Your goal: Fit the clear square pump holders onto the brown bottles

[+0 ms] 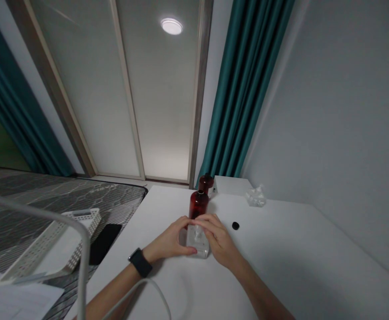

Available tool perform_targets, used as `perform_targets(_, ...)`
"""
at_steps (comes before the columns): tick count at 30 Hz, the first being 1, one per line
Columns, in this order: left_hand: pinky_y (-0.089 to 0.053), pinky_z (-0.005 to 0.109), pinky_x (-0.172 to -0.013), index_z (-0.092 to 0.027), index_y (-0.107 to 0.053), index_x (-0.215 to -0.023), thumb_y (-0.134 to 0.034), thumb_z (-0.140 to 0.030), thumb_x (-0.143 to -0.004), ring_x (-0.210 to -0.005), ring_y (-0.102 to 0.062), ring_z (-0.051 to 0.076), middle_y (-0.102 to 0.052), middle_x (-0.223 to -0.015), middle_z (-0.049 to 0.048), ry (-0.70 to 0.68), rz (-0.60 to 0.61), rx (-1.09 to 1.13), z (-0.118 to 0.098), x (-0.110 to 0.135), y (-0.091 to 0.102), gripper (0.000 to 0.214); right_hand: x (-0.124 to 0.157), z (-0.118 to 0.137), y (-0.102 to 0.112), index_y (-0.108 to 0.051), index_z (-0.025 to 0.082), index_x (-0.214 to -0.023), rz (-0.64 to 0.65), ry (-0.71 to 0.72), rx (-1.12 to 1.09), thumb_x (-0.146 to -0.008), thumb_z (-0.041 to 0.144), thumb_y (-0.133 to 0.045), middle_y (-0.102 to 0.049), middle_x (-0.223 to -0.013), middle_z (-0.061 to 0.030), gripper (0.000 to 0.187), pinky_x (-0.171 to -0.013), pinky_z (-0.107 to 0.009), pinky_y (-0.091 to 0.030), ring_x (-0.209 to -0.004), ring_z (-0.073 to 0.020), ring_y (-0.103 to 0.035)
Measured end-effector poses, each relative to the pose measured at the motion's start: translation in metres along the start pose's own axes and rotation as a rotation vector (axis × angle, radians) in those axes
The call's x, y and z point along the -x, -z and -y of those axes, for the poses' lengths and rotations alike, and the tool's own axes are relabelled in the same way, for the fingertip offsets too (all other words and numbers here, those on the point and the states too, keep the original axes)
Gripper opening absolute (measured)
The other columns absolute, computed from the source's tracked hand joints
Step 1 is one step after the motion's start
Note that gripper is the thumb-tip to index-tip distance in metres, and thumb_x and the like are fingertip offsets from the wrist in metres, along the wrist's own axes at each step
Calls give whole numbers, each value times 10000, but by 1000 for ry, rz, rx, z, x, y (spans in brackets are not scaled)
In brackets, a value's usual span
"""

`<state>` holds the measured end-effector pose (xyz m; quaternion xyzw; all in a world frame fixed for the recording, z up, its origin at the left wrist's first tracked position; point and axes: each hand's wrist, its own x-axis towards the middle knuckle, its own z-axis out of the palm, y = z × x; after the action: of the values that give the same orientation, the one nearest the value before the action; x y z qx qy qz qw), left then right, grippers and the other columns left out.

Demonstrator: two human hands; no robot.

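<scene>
A clear, square-sided bottle (pixel 199 244) is on the white table directly in front of me, between my two hands. My left hand (pixel 172 240), with a dark watch on its wrist, curves round the bottle's left side, thumb against the near face. From the right, my right hand (pixel 218 240) bends over the bottle's upper part, its fingertips meeting those of my left. The fingers hide the bottle's top. Just behind stands an open-necked amber bottle (pixel 199 203). A black round cap (pixel 235 226) lies to the right of my right hand.
Farther back are a second amber bottle (pixel 206 182), a white box (pixel 232 184) and a crumpled clear plastic bag (pixel 256 197). A white perforated basket (pixel 44 253) and a black flat object (pixel 104 242) lie left of the table (pixel 281 266). A pale curved tube (pixel 84 258) crosses the left foreground.
</scene>
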<state>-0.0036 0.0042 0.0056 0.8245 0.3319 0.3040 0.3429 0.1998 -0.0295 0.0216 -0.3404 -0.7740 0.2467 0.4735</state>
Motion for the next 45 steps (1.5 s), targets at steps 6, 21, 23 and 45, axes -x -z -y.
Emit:
perform_targets(6, -482, 395, -962, -191, -563, -1210, -850, -243, -637, -1064, -602, 250, -626, -1175, 58, 3, 4, 34, 3, 1, -1, 643, 13, -9, -7, -614, 279, -1296, -96, -122, -17, -986, 271, -463, -672, -1156, -67, 345, -1013, -406, -466, -1108, -229, -609)
perform_targets(21, -483, 395, -950, -195, -579, -1206, -830, -265, -677, -1068, -598, 259, -621, -1176, 72, -6, -39, 7, 4, 2, -8, 590, 20, -14, -16, -512, 235, -1335, -134, -213, -92, -887, 195, -558, -683, -1148, -68, 452, -1074, -415, -427, -1144, -220, -619)
perform_targets(23, -483, 397, -955, -191, -582, -1209, -834, -257, -674, -1071, -600, 262, -624, -1180, 74, -5, -39, 19, 3, 2, -8, 594, 21, -15, -15, -500, 239, -1340, -131, -205, -100, -882, 186, -560, -681, -1148, -65, 465, -1074, -414, -426, -1141, -218, -617)
perform_targets(45, -500, 394, -960, -193, -612, -1142, -832, -231, -661, -1052, -610, 248, -639, -1140, 66, 3, -23, 108, -2, -2, -6, 531, 20, -23, -12, -484, 256, -1368, -177, -340, -411, -838, 241, -587, -713, -1103, -76, 540, -1048, -459, -457, -1167, -247, -633)
